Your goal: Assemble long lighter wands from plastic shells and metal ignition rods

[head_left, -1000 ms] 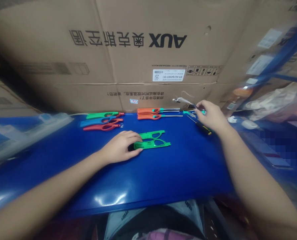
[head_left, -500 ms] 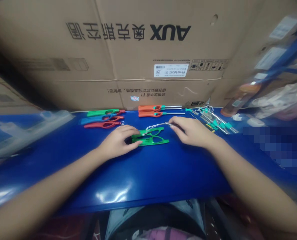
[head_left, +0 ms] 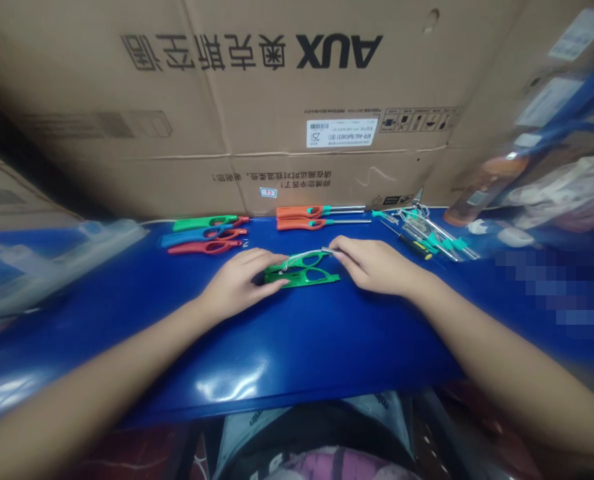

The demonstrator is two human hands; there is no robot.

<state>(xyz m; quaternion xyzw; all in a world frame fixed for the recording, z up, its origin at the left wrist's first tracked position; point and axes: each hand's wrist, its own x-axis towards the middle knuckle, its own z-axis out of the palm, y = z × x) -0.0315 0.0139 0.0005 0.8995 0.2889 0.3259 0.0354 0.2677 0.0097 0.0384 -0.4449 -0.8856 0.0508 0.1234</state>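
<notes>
Two green plastic handle shells lie side by side at the middle of the blue table. My left hand rests on their left ends, fingers curled over them and holding them down. My right hand pinches a thin metal tube with a white wire, holding it over the far shell. The wire arcs left toward my left fingertips.
Green, blue and red handles lie at the back left. Two orange lighters with metal tubes sit behind the hands. A screwdriver and a heap of metal tube parts lie back right. A big cardboard box walls the far edge.
My right hand came back from the parts heap at the right with a metal tube and wire and has brought it onto the green shells. My left hand stayed on the shells.
</notes>
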